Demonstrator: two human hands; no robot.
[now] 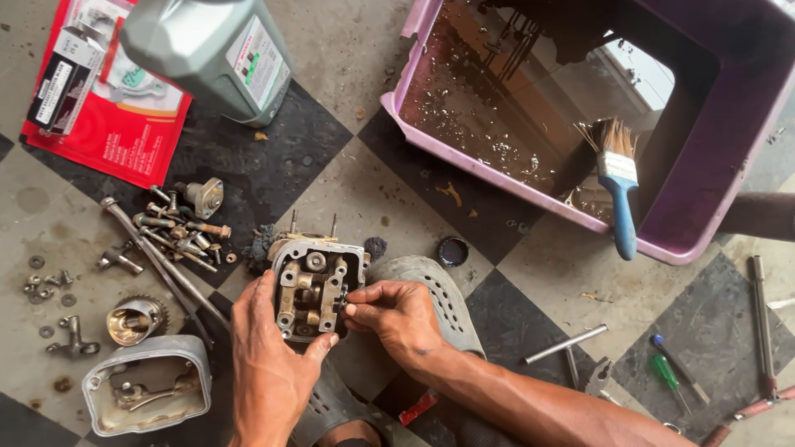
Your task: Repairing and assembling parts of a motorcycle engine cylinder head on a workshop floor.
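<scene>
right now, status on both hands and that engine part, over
Left hand grips cylinder head from the side. Right hand fingertips pinch at its right edge. Loose bolts lie beside it on the floor, nothing blocking.

- Soft, even daylight fills the scene; shadows under the hands stay faint.
- The dark liquid in the purple tub (729,157) mirrors a bright opening overhead, giving pale glare.
- Focus is sharp at centre; the grey bottle (207,50) near the top edge looks slightly soft.
</scene>
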